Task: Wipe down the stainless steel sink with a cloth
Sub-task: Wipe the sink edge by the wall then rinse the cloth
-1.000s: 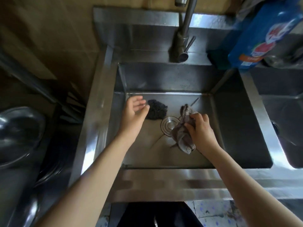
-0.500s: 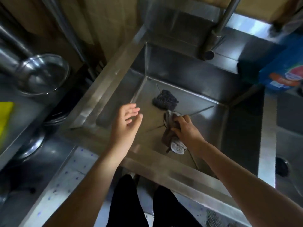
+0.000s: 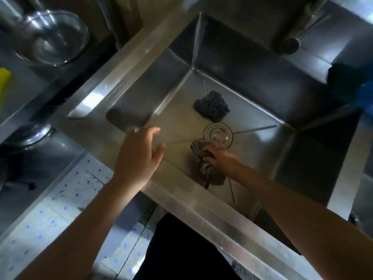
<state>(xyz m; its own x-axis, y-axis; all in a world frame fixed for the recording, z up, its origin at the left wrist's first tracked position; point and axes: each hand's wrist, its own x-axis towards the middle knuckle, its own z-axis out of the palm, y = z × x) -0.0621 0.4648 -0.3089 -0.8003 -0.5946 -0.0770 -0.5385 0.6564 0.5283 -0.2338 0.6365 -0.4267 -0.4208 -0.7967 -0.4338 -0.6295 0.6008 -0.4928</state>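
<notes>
The stainless steel sink point(image 3: 129, 63) fills the middle of the head view, seen at a slant. My right hand point(image 3: 219, 158) grips a bunched grey cloth point(image 3: 212, 174) on the basin floor, just below the round drain point(image 3: 218, 135). The cloth's lower end trails toward the near wall. My left hand point(image 3: 139, 156) hovers over the sink's near left rim with fingers relaxed and holds nothing. A dark scouring pad point(image 3: 212, 106) lies on the basin floor beyond the drain.
The faucet spout point(image 3: 288, 43) hangs over the far wall. A steel bowl point(image 3: 50, 37) sits on the counter at upper left, with a yellow object point(image 3: 4, 85) at the left edge. A blue package point(image 3: 365, 98) is at the right edge. Speckled floor tiles point(image 3: 60, 199) show below.
The view has swung left and tilted. My right hand has drawn the cloth off the drain toward the near wall. My left hand has pulled back to the near left rim.
</notes>
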